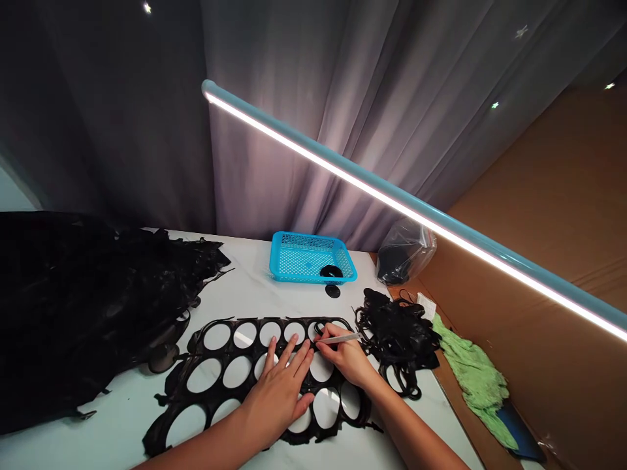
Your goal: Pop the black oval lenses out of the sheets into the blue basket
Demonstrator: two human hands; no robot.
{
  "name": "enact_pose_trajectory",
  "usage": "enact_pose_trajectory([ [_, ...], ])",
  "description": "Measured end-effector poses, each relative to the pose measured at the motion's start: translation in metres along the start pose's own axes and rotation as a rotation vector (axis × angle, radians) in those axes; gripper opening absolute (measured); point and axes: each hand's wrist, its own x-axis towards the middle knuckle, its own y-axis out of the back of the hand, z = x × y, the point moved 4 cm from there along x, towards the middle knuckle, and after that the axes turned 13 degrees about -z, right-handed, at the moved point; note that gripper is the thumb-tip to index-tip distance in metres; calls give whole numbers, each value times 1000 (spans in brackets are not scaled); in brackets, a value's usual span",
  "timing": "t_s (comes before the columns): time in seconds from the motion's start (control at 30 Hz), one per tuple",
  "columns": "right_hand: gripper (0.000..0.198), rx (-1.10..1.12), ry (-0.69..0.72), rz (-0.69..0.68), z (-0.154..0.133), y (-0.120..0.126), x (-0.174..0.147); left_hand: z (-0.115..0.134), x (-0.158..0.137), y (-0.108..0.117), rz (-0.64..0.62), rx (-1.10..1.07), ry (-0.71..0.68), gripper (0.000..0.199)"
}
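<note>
Over the middle of the black sheet [252,353] we saw a bare left hand [278,391], with slim, tapering fingers [270,356], a rounded thumb [304,406] and a broad, smooth back. Over the sheet's right part we saw the right hand [350,359], bare as well, of a similarly slim build, with a narrow wrist [368,380]. On the near side of the sheet, the left forearm [215,449] and the right forearm [410,423] were bare too, as far as our view reached; we saw both widen smoothly beyond the wrist.

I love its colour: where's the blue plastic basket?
In the head view, the blue plastic basket sits mid-picture at the far edge of the white table, left of the clear plastic bag.
</note>
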Motion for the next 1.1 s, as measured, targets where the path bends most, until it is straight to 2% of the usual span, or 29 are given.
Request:
enact_pose_trajectory([
  [0.1,20,-112,31,14,-2,-4,-2,1,0,1,3,3,3,56],
  [0.23,16,-444,119,0,-7,-16,-4,1,1,1,10,7,7,56],
  [0.3,16,-581,151,-3,-7,-10,0,1,1,1,10,15,12,55],
  [0.37,17,-657,109,122,-3,15,5,1,1,1,17,21,14,53],
  [0.47,18,-660,-54,483,8,72,9,1,0,2,30,10,10,55],
  [0.5,17,-621,-88,552,12,87,9,1,0,2,28,0,7,56],
  [0.53,18,-563,-112,589,16,98,10,1,0,3,19,-11,3,57],
  [0.6,21,-399,-120,565,21,103,12,1,-2,6,-14,-31,6,60],
  [0.67,26,-168,-116,471,22,89,16,-1,-4,10,-46,-38,26,64],
  [0.8,28,355,-149,242,15,39,25,-14,-14,20,-46,-14,89,66],
  [0.9,32,618,-163,98,2,8,29,-26,-23,21,-20,-2,75,59],
  [1.0,31,663,-132,-17,-7,-14,30,-33,-31,17,36,5,44,57],
  [1.1,24,410,-70,-52,-11,-27,29,-36,-35,11,65,10,39,58],
])
